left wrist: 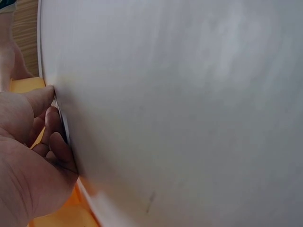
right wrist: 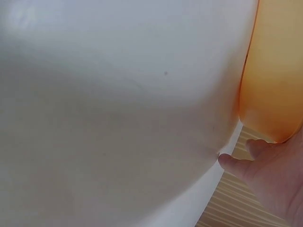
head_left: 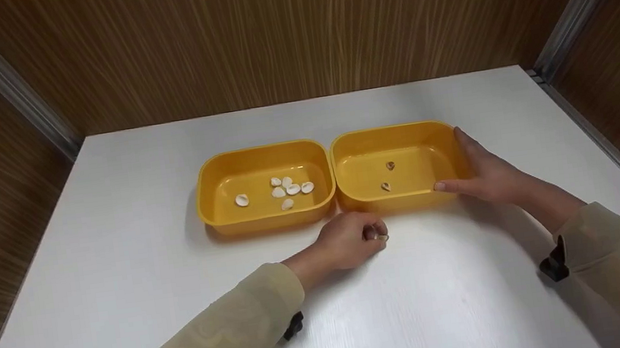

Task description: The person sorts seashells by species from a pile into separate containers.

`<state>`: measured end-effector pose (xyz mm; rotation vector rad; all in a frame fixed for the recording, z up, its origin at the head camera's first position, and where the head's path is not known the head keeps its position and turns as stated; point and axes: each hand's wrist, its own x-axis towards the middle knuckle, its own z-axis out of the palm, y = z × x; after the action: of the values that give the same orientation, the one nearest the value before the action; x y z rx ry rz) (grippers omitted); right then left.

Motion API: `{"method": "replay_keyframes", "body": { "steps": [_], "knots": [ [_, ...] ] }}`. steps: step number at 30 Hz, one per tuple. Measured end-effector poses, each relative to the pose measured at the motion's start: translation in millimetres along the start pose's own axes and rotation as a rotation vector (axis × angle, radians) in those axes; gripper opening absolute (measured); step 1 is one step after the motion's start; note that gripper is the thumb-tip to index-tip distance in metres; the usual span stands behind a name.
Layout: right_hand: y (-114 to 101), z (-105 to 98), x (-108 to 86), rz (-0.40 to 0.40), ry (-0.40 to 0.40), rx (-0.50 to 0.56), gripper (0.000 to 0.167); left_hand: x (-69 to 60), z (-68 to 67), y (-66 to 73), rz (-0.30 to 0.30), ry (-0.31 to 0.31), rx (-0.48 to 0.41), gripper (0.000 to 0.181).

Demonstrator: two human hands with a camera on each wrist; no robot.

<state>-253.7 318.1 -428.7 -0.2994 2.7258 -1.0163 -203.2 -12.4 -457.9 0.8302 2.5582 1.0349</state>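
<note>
Just in front of the two yellow containers, my left hand point(head_left: 352, 240) pinches a small shell point(head_left: 382, 238) between thumb and fingertips. Most of that shell is hidden by the fingers. My right hand point(head_left: 487, 174) rests on the right container point(head_left: 403, 202), fingers extended along its right side and thumb on the front rim. Two small brown shells point(head_left: 390, 166) lie inside this container. The left container point(head_left: 268, 222) holds several white shells point(head_left: 293, 189). In the left wrist view, the left hand point(left wrist: 33, 151) is low over the table, and the shell cannot be made out.
Both containers stand side by side, touching, on a white table point(head_left: 114, 235). A brown wood-grain panel point(head_left: 291, 32) rises behind the table, with similar panels at left and right. Metal strips point(head_left: 4, 82) run along the corners.
</note>
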Motion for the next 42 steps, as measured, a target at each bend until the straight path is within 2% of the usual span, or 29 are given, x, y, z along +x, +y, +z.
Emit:
{"method": "replay_keyframes", "body": {
  "steps": [11, 19, 29, 42],
  "knots": [
    [-1.3, -0.1, 0.3, 0.0, -0.002, 0.008, 0.131, -0.2, -1.2, 0.2, 0.005, -0.01, 0.013, 0.004],
    [-3.1, -0.4, 1.4, 0.017, -0.013, -0.016, 0.133, -1.4, -5.3, -0.8, 0.026, -0.047, 0.005, 0.004],
    [-1.1, -0.3, 1.6, 0.014, -0.007, -0.019, 0.132, -4.2, -6.1, -2.2, 0.055, -0.086, -0.081, 0.005],
    [-3.0, -0.7, 2.3, 0.016, -0.008, -0.014, 0.133, -8.7, -7.6, -0.7, 0.08, -0.098, -0.12, 0.009]
  ]
}}
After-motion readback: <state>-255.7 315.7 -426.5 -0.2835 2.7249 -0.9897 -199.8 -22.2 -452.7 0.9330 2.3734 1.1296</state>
